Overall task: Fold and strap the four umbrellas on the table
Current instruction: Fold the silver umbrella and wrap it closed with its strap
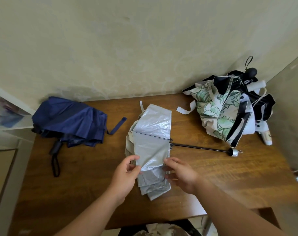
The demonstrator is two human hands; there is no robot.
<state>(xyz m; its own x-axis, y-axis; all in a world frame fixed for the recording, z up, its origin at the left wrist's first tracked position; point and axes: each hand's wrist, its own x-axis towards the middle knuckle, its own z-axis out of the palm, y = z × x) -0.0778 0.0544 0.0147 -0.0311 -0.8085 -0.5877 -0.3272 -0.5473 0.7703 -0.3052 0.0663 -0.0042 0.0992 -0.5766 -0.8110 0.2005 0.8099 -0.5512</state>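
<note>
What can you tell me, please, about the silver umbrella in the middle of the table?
The silver umbrella lies flat at the centre of the wooden table. Its shiny, crinkled canopy is collapsed into loose, overlapping panels, not yet rolled. Its white strap hangs free at the far end. A thin black shaft, extended, points right and ends in a small silver handle. The left hand pinches the canopy's near left edge; the right hand touches its near right edge.

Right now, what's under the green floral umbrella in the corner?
The green floral umbrella lies atop a black-and-white umbrella; two handles poke out, the rest is covered.
</note>
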